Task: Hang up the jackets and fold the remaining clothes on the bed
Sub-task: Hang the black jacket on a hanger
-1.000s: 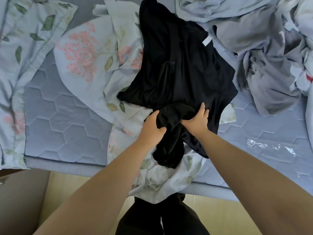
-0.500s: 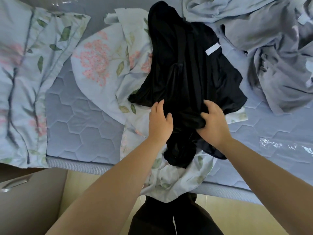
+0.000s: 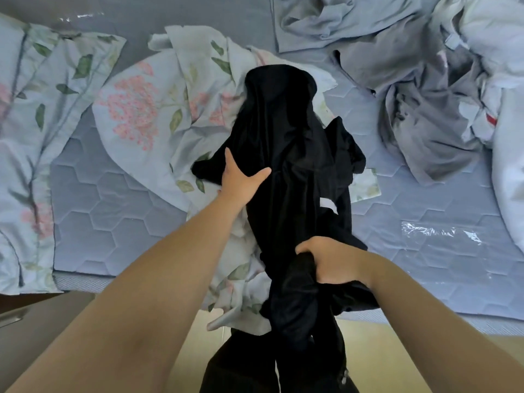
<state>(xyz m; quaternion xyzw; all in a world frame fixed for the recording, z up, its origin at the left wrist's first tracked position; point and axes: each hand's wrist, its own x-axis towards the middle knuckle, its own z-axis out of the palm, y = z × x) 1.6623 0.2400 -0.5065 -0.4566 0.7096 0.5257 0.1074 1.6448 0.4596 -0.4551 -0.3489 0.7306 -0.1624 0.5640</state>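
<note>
A black garment [image 3: 286,143] lies stretched lengthwise on the bed, over a floral cloth [image 3: 141,109]. A white label [image 3: 327,205] shows on its right side. My left hand [image 3: 241,178] grips the garment's left edge near its middle, thumb spread over the fabric. My right hand [image 3: 331,260] clutches a bunched lower part of the garment near the bed's front edge. The garment's lowest part hangs over that edge, in front of my dark trousers.
A heap of grey and pale clothes [image 3: 425,89] fills the back right of the quilted blue mattress [image 3: 113,211]. A floral pillow [image 3: 31,143] lies at the left. Clear plastic [image 3: 439,231] lies at the right. A grey drawer front [image 3: 34,321] stands beside the bed, bottom left.
My right hand has pulled the garment's lower part toward the bed's front edge, stretching it long. My left hand has slid up and left to the garment's left edge.
</note>
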